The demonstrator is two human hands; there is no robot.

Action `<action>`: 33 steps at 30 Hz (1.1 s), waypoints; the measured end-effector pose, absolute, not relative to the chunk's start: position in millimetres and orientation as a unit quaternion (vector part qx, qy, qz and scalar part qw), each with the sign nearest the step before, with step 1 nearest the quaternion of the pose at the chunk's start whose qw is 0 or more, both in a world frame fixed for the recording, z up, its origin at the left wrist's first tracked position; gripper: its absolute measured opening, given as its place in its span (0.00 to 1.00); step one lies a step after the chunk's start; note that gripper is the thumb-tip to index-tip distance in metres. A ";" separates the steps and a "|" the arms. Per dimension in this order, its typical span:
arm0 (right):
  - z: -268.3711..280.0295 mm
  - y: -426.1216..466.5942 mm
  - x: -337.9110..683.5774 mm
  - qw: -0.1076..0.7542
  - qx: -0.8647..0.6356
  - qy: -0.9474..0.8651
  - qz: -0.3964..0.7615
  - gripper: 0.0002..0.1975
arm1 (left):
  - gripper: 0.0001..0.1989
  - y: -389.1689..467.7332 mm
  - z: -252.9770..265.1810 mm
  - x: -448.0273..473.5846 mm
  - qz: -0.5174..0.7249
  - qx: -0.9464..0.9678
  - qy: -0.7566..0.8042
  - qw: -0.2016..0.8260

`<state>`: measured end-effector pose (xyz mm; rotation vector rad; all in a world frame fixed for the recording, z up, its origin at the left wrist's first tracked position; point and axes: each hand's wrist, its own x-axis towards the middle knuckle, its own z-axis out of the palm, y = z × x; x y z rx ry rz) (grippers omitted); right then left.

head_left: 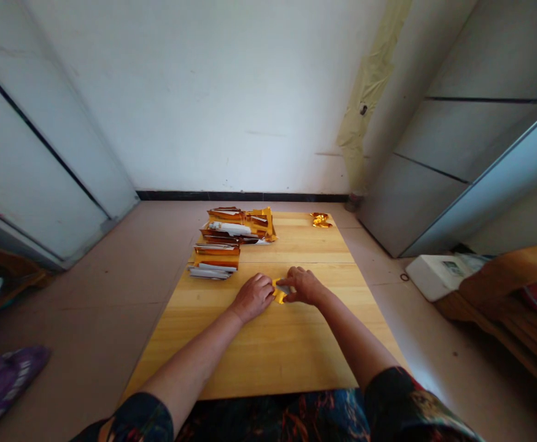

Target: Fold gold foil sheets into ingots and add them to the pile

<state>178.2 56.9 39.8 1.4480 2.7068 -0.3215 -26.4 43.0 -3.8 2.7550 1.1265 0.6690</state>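
A small piece of gold foil paper (278, 296) with a greyish face lies on the wooden table (272, 356), between my hands. My left hand (253, 297) is closed, its curled fingers gripping the paper's left edge. From the right, my right hand (305, 286) holds the same paper, with thumb and forefinger at its near and far sides. The fingers partly cover the paper, so its exact fold is hidden. Beyond my left hand lies a row of folded gold and grey foil papers (215, 256).
Farther back sits a larger pile of gold foil papers (261, 230) with a white rolled piece (231, 228) on it. Crumpled gold foil (321, 220) lies at the far right corner. A white box (436, 276) and wooden furniture (502, 294) stand to the right.
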 end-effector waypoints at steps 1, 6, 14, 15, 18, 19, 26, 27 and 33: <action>37.1 56.9 178.8 0.018 0.471 0.876 -0.104 0.28 | 0.07 42.3 -4.4 -24.9 0.218 0.903 0.368 0.044; 13.9 40.0 179.0 -0.113 0.528 0.836 -0.098 0.36 | 0.07 39.0 -5.6 -23.0 0.219 0.902 0.371 0.032; 0.6 5.6 172.4 -0.172 0.537 0.822 -0.075 0.05 | 0.05 37.8 -7.7 -23.4 0.226 0.896 0.381 0.043; 1.2 4.2 171.8 -0.171 0.537 0.823 -0.069 0.06 | 0.05 37.7 -7.9 -24.2 0.228 0.897 0.376 0.049; 0.8 3.4 170.8 -0.166 0.543 0.821 -0.054 0.09 | 0.06 37.0 -8.1 -26.4 0.233 0.899 0.365 0.059; -0.1 3.9 170.5 -0.165 0.548 0.818 -0.049 0.10 | 0.07 36.7 -8.1 -26.8 0.234 0.899 0.365 0.061; -9.0 5.5 162.2 -0.177 0.589 0.788 0.020 0.09 | 0.06 32.0 -8.0 -23.5 0.225 0.893 0.387 0.050; -9.7 5.3 161.0 -0.179 0.586 0.789 0.036 0.09 | 0.06 31.0 -7.5 -23.3 0.224 0.893 0.388 0.047; -3.8 4.0 160.6 -0.159 0.499 0.848 0.084 0.08 | 0.09 27.5 -0.8 -31.5 0.229 0.904 0.355 0.068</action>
